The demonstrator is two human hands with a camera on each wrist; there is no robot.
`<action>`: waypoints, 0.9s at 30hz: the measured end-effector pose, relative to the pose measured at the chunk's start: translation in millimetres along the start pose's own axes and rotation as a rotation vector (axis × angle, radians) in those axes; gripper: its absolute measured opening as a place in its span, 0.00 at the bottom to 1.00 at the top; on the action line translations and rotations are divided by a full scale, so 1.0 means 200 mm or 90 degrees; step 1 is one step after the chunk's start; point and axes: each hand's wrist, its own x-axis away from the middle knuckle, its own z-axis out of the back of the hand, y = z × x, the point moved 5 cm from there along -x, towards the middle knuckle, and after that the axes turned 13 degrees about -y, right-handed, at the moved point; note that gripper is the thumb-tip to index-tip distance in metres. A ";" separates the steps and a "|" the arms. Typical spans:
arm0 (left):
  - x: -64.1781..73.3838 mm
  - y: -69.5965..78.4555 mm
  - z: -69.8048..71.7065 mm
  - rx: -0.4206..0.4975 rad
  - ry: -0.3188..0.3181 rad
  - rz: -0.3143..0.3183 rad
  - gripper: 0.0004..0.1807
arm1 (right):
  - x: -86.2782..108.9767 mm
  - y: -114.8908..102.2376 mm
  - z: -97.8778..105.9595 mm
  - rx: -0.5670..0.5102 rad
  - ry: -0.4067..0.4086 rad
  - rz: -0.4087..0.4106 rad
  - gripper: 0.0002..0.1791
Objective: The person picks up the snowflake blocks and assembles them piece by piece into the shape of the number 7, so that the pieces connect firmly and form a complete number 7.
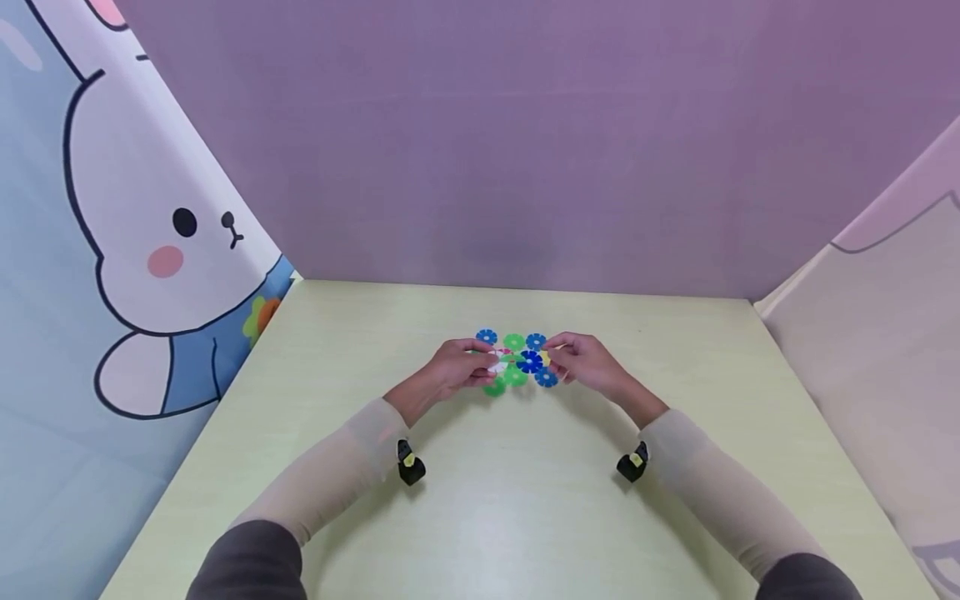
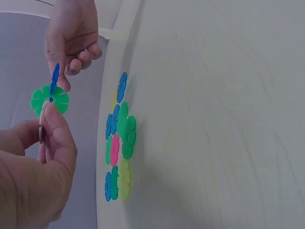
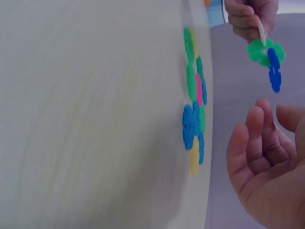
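My left hand (image 1: 461, 367) pinches a white notched plastic disc (image 3: 261, 34) between thumb and fingers, above the table. Slotted into the white disc is a green flower-shaped disc (image 3: 256, 52), and a dark blue disc (image 3: 275, 76) joins the green one crosswise at its other side. On the blue disc's side is my right hand (image 1: 588, 362), its fingers loosely bent and its thumb apart. In the right wrist view a gap shows between those fingertips and the blue disc, and nothing is in the hand.
Below the hands, several loose discs lie in a cluster on the pale table (image 1: 517, 500), among them a pink disc (image 2: 115, 149), a yellow-green disc (image 2: 124, 180) and a blue disc (image 2: 122, 87). A purple panel (image 1: 525, 150) stands behind the table, with printed cloth at the left.
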 end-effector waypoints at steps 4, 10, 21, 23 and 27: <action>-0.01 -0.01 0.01 0.003 0.004 0.002 0.16 | -0.02 0.02 0.02 0.038 0.002 -0.006 0.17; -0.02 -0.01 0.03 0.009 0.014 0.001 0.15 | -0.05 0.04 0.04 0.164 0.007 0.007 0.14; -0.02 -0.02 0.04 0.005 0.010 0.011 0.13 | -0.07 0.07 0.00 0.317 -0.028 -0.011 0.11; -0.02 -0.02 0.04 0.001 0.012 0.016 0.13 | -0.08 0.07 -0.01 0.337 -0.038 -0.017 0.12; -0.01 -0.03 0.04 -0.005 0.013 0.021 0.13 | -0.08 0.08 -0.02 0.373 -0.049 -0.014 0.14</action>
